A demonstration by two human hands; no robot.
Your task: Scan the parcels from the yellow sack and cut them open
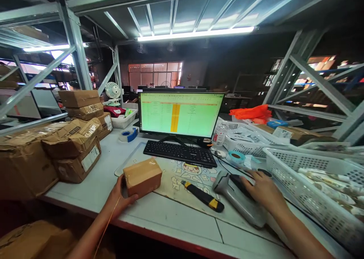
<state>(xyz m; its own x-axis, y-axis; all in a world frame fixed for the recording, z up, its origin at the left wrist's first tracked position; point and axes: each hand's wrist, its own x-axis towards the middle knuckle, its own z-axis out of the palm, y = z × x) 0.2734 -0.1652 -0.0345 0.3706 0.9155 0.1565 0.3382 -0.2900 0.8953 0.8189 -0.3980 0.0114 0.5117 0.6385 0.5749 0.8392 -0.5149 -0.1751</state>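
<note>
Matt brown corrugated cardboard on the small parcel (142,179), with glossy tape (152,162) across its top. Smooth grey plastic on the barcode scanner (238,204); black plastic with yellow bands on the utility knife (202,195). Smooth pale laminate on the bench (170,223), white moulded plastic mesh in the basket (313,198), painted grey steel in the shelving uprights (74,47).

Grey steel racking (74,43) frames the room, its diagonal braces crossing overhead and to both sides, with a bright strip light (196,33) fixed beneath the upper shelf. Beyond, the dim far wall holds a wide, pale, multi-paned window (155,74), and loaded shelves (321,67) glow at right.
</note>
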